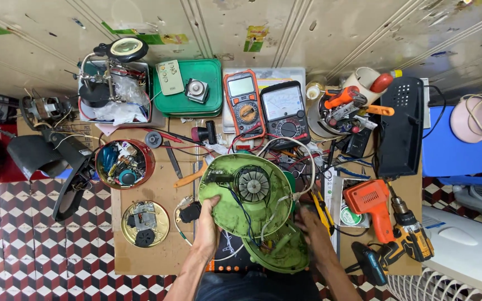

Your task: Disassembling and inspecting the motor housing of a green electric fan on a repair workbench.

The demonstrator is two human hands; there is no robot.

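A round green plastic appliance housing (241,209) with a grey motor (253,183) in its middle lies tilted over the cardboard work surface. My left hand (207,223) grips its left rim. A second green shell part (280,249) with wires lies under it at the lower right, and my right hand (312,223) rests at its right edge, partly hidden by the housing. Blue and white wires (246,214) run across the housing.
Two multimeters (244,103) (283,111) stand behind the housing. A green tray (188,89), a red bowl of parts (123,163) and a round tin (144,223) lie left. An orange tool (374,203) and a drill (408,237) lie right, beside a black box (401,125).
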